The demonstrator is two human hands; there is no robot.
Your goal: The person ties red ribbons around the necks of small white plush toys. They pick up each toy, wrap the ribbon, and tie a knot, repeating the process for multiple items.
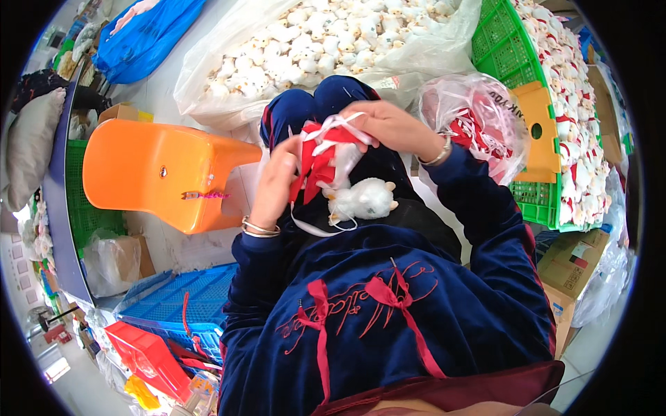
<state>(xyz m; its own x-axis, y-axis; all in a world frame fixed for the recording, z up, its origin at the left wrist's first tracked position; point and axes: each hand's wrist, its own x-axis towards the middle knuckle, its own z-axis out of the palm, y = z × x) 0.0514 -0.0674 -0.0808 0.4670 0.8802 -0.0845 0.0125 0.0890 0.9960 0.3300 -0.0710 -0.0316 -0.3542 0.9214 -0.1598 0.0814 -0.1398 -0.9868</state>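
both the left hand point(272, 182) and right hand point(392, 125) pinch a soft, light bunch of red and white ribbons point(320, 154) above the lap, over a small white plush toy point(364, 200).

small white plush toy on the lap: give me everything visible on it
The small white plush animal toy looks soft and fuzzy, with tan-tipped stubby limbs. It lies on its side on the person's dark blue velvet lap, just below both hands. A thin white ribbon loop trails beside it. Neither hand grips it; the left hand and right hand work a red-and-white ribbon bundle above. Face details are unclear.
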